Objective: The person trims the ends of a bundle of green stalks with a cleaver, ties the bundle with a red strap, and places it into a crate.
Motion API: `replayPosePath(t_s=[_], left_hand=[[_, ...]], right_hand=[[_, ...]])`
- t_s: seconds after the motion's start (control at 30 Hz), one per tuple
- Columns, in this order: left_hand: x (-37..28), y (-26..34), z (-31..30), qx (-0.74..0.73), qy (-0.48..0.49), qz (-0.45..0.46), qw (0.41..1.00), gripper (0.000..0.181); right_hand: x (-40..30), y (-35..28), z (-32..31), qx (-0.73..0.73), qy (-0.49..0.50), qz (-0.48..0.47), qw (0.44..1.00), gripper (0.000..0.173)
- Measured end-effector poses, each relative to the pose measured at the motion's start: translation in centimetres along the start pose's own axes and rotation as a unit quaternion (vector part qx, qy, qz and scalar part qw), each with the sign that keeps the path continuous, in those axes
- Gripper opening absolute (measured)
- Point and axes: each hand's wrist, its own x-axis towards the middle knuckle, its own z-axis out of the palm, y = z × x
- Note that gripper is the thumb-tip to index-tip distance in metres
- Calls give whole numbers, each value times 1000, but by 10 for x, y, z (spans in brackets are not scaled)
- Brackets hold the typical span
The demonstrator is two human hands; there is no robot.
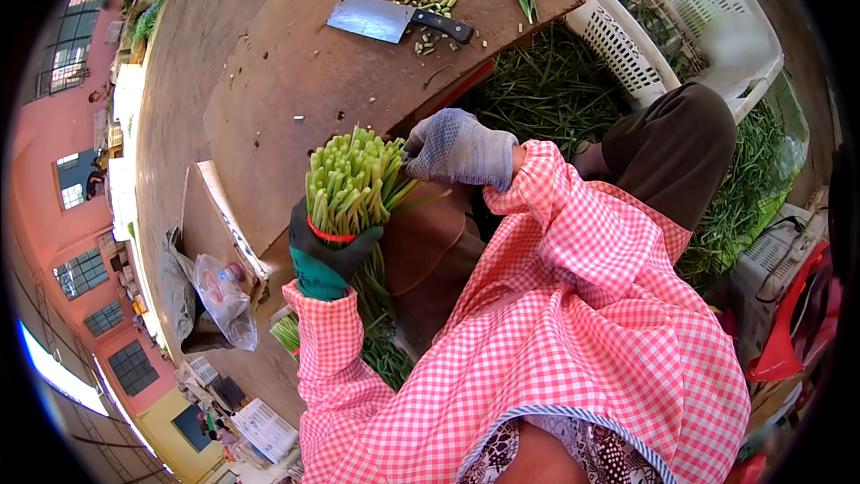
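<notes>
My left hand, in a black and green work glove, is closed around a thick bundle of green cut stalks. A red band circles the bundle just above my thumb, and the pale cut ends face up. Darker green leaves hang below the fist. My right hand, in a grey knitted glove with dotted palm grip, is at the bundle's right edge with its fingers curled. Whether it pinches a stalk there is hidden. Beyond the hands, a cleaver with a black handle lies flat on the brown board.
Short cut stalk ends litter the board around the cleaver. White plastic crates stand at upper right, beside heaped green leaves. A clear plastic bag lies at left. Another bundle shows by my left sleeve.
</notes>
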Motion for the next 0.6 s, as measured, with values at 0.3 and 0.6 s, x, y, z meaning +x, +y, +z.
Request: replayPosePath(t_s=[0.3, 0.6], left_hand=[[-5, 2, -2, -44, 15, -51, 998, 69], [-3, -5, -11, -164, 0, -96, 982, 71]], right_hand=[[-7, 19, 15, 170, 128, 22, 977, 15], [-40, 84, -139, -59, 360, -7, 931, 13]])
